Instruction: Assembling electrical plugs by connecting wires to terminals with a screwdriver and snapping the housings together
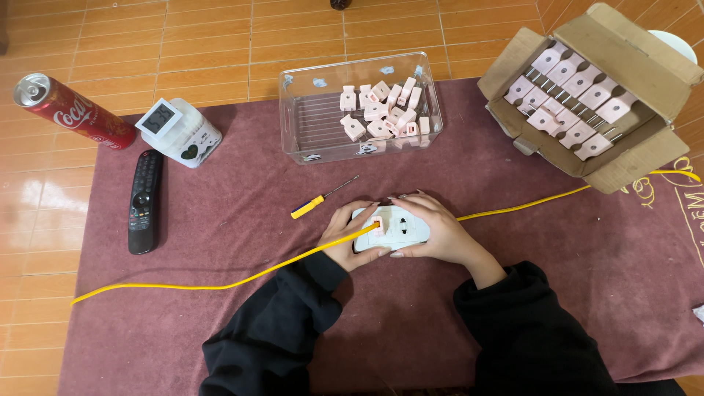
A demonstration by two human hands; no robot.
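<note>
Left hand: fingers curled around the left end of a white socket block, thumb by a small pink plug seated in the block's face. Right hand: closed over the right end of the same block, fingertips on its top edge. Block position: on the maroon mat, centre of view, held between both hands just above the black sleeves.

Yellow cable: running from the pink plug leftward across the mat to the tiled floor; a second yellow run emerging to the right of the hands toward the cardboard box.

Surrounding items:
- Yellow-handled screwdriver, just beside the left hand, apart from it.
- Clear plastic bin, beyond the hands, holding loose pink plugs at its right side.
- Cardboard box, far right, flaps open, packed with rows of pink plugs.
- Black remote control, left on the mat.
- White digital clock, just above the remote.
- Red drink can, on its side, far left.
</note>
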